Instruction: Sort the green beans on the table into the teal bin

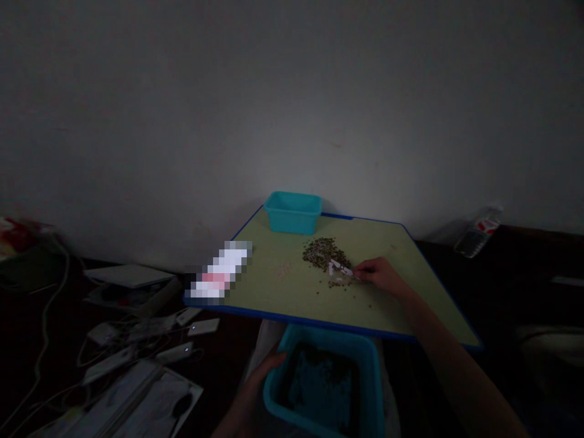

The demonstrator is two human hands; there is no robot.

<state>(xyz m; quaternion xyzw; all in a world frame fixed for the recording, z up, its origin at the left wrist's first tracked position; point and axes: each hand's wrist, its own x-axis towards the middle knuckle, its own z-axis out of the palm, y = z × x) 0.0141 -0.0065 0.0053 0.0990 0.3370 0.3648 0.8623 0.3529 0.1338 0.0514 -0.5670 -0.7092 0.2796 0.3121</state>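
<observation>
Right hand [378,275], one: your thumb and fingers are pinched together on the near end of a small white implement [345,271], its exact type too dim to tell, its far end at the lower right edge of a heap of small dark grains [322,249]. Left hand [261,378], one: your thumb lies at the left rim of a blue basin [376,371]; the other fingers are hidden, so whether they are clamped on it cannot be told. The basin sits over your lap, just below the near edge of the table, with dark matter along its inner floor and sides. Table [392,240], one, pale green top, blue edging: carries the heap near its middle, loose dark grains strewn on the near side of it, and a sparse patch of pale grains [283,271] to its left. Blue tub [292,222], one, upright: stands beyond the heap at the far left part of the table, near the wall [292,109]. Bright oblong object [223,271], pixelated: at the table's left edge. Beyond, on your right: clear bottle [478,232], tilted, with a red-and-white label. On your left, below table level: white devices [204,327] among tangled cables.
</observation>
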